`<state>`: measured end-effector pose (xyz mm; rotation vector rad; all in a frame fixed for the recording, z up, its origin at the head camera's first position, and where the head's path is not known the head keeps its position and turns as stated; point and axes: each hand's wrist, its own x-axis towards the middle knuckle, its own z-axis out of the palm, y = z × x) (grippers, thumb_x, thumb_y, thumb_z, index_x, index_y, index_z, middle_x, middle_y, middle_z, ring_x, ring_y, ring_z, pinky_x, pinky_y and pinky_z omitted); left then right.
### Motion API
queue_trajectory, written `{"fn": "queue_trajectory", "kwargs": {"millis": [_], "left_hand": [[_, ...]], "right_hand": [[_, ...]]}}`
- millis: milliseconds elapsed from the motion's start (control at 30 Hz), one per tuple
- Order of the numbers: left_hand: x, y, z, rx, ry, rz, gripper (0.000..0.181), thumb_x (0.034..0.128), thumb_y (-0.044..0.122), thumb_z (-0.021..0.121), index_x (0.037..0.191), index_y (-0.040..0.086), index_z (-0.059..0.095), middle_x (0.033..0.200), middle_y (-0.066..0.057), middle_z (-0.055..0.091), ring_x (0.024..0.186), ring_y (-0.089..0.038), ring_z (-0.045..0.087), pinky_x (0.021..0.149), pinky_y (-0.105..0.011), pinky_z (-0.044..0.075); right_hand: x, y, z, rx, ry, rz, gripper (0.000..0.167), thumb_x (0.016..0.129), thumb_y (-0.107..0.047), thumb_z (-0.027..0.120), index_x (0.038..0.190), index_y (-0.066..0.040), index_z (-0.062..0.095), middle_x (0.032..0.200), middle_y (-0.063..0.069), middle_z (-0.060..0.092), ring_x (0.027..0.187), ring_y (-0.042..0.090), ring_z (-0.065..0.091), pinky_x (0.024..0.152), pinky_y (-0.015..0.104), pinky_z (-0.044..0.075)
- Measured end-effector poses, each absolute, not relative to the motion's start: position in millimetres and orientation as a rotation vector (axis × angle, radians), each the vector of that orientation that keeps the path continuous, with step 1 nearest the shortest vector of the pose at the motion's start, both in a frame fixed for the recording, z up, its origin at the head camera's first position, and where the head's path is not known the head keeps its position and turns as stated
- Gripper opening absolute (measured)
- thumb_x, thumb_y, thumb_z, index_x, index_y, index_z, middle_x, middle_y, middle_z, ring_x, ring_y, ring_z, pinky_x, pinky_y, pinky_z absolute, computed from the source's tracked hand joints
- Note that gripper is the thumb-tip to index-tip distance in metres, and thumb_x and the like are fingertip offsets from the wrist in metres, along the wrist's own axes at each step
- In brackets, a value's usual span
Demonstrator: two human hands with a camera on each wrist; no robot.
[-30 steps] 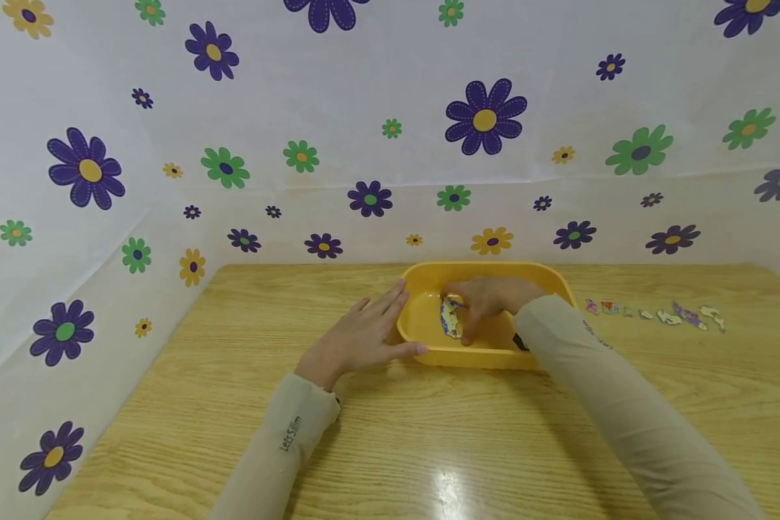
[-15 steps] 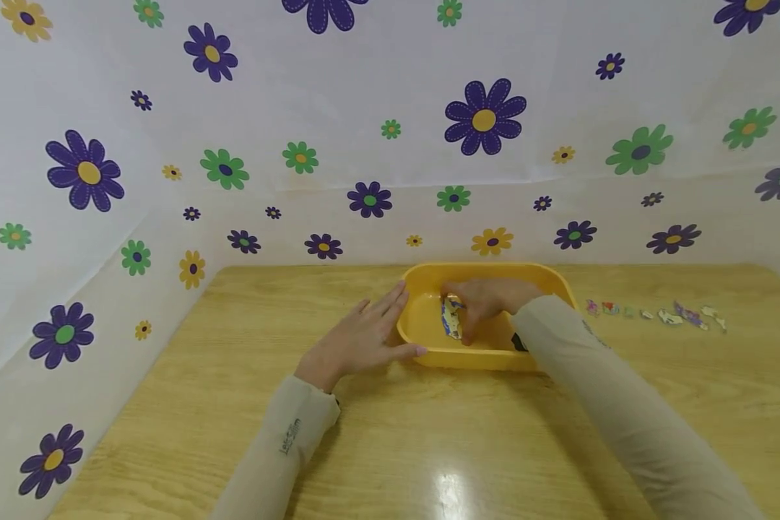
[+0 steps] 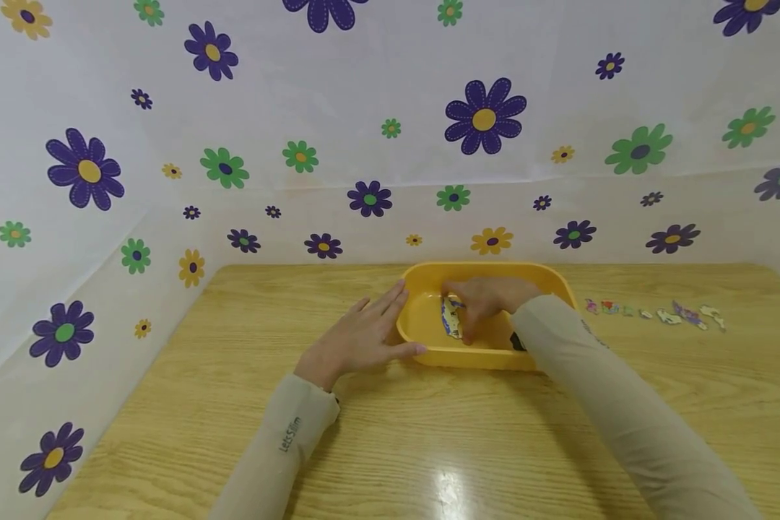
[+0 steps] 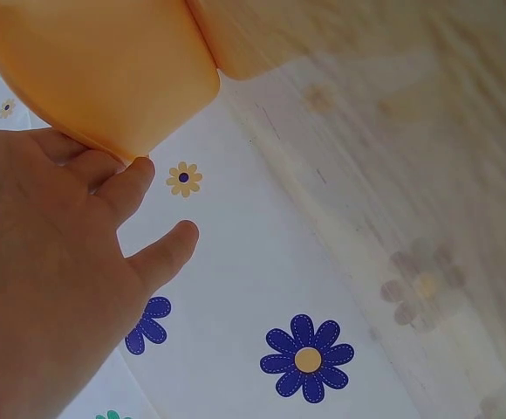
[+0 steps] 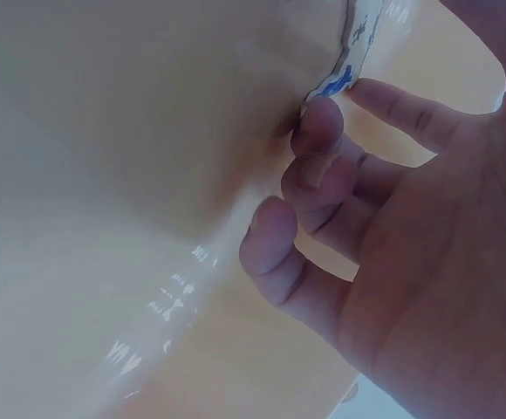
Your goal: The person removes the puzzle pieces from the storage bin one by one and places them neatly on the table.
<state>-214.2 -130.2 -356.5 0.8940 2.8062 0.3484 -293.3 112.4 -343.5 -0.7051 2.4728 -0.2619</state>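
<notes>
A yellow plastic bin [image 3: 477, 360] stands toward the back of the wooden table. My left hand [image 3: 357, 341] rests against its left end, fingers and thumb extended along the rim; in the left wrist view, fingertips touch the bin's edge. Down inside the bin, my right hand [image 3: 490, 296] has its fingers curled at the upper end of a flat cream and blue cut-out piece [image 3: 451, 318]. In the right wrist view, bent fingertips meet the end of this cut-out [image 5: 358, 52], while its far part runs out of frame.
A row of several small flat coloured cut-outs [image 3: 669, 318] lies on the table [image 3: 364, 440] right of the bin. Behind stands a white flower-print sheet [image 3: 416, 72], which continues along the left side. Something dark [image 3: 518, 341] shows by the right sleeve inside the bin.
</notes>
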Motion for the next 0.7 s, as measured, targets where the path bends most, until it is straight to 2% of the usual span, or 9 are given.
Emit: {"fn": "queue_trajectory", "kwargs": {"millis": [267,500,700], "left_hand": [[-214.5,-129.8,-356.2,0.915,2.810,0.343,0.096,0.0993,0.065,0.046,0.162,0.003,0.008,0.169,-0.007,-0.002,0.155,-0.024,0.007,0.124,-0.053,0.010],[-214.7,-130.4,-357.0,0.914,2.812,0.348,0.096,0.0992,0.065,0.047,0.162,0.004,0.008,0.169,-0.007,-0.002,0.155,-0.022,0.007,0.124,-0.052,0.010],[-215.7,-131.2,-356.7,0.913,2.807,0.347,0.096,0.0989,0.065,0.046,0.162,0.004,0.007,0.169,-0.007,-0.002,0.155,-0.022,0.007,0.124,-0.053,0.009]], "right_hand": [[-292.9,114.7,-340.7,-0.783,2.479,-0.270,0.081,0.070,-0.023,0.090,0.135,-0.008,0.044,0.101,0.008,0.060,0.088,0.024,0.053,0.080,0.035,0.046],[-293.9,119.8,-335.1,-0.877,2.465,-0.375,0.085,0.071,-0.024,0.091,0.137,-0.004,0.040,0.113,0.013,0.063,0.095,0.026,0.055,0.095,0.044,0.048],[-295.5,125.0,-324.8,-0.924,2.416,-0.502,0.085,0.073,-0.021,0.090,0.136,0.000,0.039,0.114,0.013,0.060,0.101,0.028,0.053,0.098,0.047,0.045]]}}
